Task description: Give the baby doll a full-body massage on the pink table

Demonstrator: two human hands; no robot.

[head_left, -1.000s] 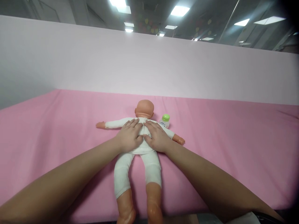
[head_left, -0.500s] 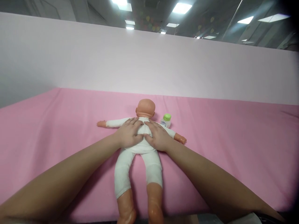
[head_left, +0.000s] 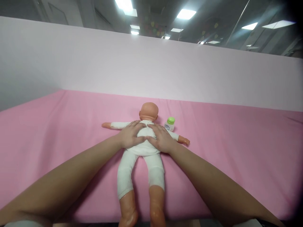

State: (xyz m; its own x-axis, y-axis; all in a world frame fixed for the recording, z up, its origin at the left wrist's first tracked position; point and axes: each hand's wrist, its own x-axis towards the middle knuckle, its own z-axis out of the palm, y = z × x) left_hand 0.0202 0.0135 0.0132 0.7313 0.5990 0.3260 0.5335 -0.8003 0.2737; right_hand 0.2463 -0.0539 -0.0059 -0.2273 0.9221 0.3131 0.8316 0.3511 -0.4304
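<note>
A baby doll [head_left: 147, 145] with a white cloth body lies face down, its bare head away from me and its legs toward me. My left hand [head_left: 132, 135] rests flat on the left side of its upper back, fingers spread. On the right side of the back, my right hand [head_left: 161, 137] lies the same way. Both thumbs point inward and nearly meet at the middle of the back. Just beyond my right hand, by the doll's right-hand arm, stands a small clear bottle [head_left: 169, 124] with a green cap. My hands partly cover the doll's shoulders.
Pink cloth [head_left: 224, 142] covers the surface under the doll, with its near edge below the doll's feet. A white panel [head_left: 151, 69] rises behind it. Above that, dark glass [head_left: 213, 25] shows bright ceiling lights.
The view has tilted and shifted slightly. Both hands stay on the doll's back, and the doll and bottle keep their places on the cloth.
</note>
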